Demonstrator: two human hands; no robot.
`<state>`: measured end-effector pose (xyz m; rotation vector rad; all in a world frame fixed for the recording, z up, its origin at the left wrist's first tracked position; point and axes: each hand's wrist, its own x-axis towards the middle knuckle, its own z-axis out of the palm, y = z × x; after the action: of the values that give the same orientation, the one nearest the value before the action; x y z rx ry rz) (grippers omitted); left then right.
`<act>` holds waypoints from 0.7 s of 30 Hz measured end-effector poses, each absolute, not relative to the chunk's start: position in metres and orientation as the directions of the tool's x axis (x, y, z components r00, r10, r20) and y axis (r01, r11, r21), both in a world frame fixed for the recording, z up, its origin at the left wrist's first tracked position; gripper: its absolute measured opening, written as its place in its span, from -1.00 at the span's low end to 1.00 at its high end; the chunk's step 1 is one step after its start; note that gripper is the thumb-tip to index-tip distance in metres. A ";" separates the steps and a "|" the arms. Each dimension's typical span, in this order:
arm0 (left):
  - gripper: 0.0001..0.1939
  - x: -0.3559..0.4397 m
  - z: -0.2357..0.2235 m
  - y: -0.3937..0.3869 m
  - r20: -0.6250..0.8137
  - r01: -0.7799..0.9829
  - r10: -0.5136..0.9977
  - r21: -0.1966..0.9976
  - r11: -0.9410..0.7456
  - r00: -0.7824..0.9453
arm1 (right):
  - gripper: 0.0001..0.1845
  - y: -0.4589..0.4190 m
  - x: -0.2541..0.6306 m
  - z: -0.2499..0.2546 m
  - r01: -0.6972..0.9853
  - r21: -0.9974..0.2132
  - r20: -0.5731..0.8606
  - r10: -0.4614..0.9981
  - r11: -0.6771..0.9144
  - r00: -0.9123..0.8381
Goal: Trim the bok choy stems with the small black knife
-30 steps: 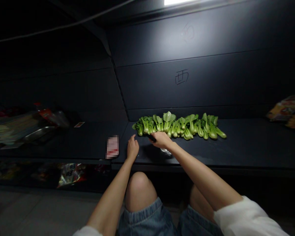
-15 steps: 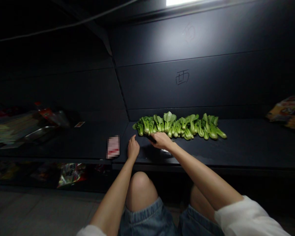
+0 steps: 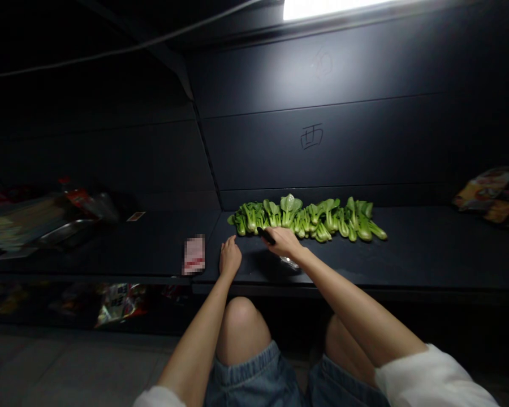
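Observation:
Along the dark shelf (image 3: 415, 249) lies a row of green bok choy (image 3: 290, 212), leaves toward the back panel and pale stem ends toward me. My right hand (image 3: 283, 242) is closed around a spray bottle with a black head (image 3: 266, 236), just in front of the stems. The head points left and away from me. Below my fist the shiny clear bottom (image 3: 290, 263) shows; my fingers hide the middle. My left hand (image 3: 229, 257) rests on the shelf near the left end of the row, empty, fingers stretched forward.
A blurred-out pink and white card (image 3: 194, 254) lies left of my left hand. Farther left are stacked packets (image 3: 29, 217) and a metal tray (image 3: 70, 233). Snack bags (image 3: 121, 302) fill the lower shelf. More packets (image 3: 492, 192) sit at the far right. My knees are at the shelf edge.
My right hand has shifted slightly right along the row with the spray bottle, whose clear bottom shows more. My left hand stays on the shelf. The view has moved a little.

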<state>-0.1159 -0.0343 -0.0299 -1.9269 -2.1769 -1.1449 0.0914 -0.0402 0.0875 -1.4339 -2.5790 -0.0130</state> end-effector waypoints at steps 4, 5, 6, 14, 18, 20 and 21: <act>-0.52 -0.114 -0.028 -0.036 0.457 0.894 0.864 0.447 -0.019 -0.210 | -0.63 -0.037 0.099 0.086 0.845 -0.125 0.191 0.848 0.520 -0.494; -0.52 -0.114 -0.027 -0.037 0.458 0.899 0.865 0.437 -0.019 -0.204 | -0.62 -0.037 0.101 0.086 0.844 -0.134 0.205 0.847 0.520 -0.490; -0.52 -0.114 -0.027 -0.037 0.460 0.903 0.866 0.429 -0.021 -0.198 | -0.61 -0.037 0.103 0.086 0.843 -0.142 0.218 0.847 0.519 -0.485; -0.53 -0.112 -0.025 -0.037 0.461 0.910 0.864 0.413 -0.010 -0.200 | -0.63 -0.040 0.132 0.090 0.859 -0.169 0.195 0.870 0.484 -0.453; -0.53 -0.112 -0.025 -0.037 0.450 0.916 0.871 0.402 -0.001 -0.196 | -0.60 -0.039 0.151 0.088 0.850 -0.149 0.191 0.858 0.505 -0.476; -0.52 -0.112 -0.025 -0.036 0.451 0.919 0.872 0.394 -0.005 -0.188 | -0.58 -0.039 0.157 0.086 0.852 -0.153 0.195 0.861 0.500 -0.470; -0.52 -0.112 -0.025 -0.036 0.452 0.921 0.873 0.389 -0.007 -0.185 | -0.59 -0.039 0.160 0.085 0.855 -0.157 0.197 0.864 0.494 -0.463</act>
<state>-0.1117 -0.0362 -0.0248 -1.9545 -2.1577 -0.9560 0.1598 -0.0389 0.0853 -1.4642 -2.4902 0.0523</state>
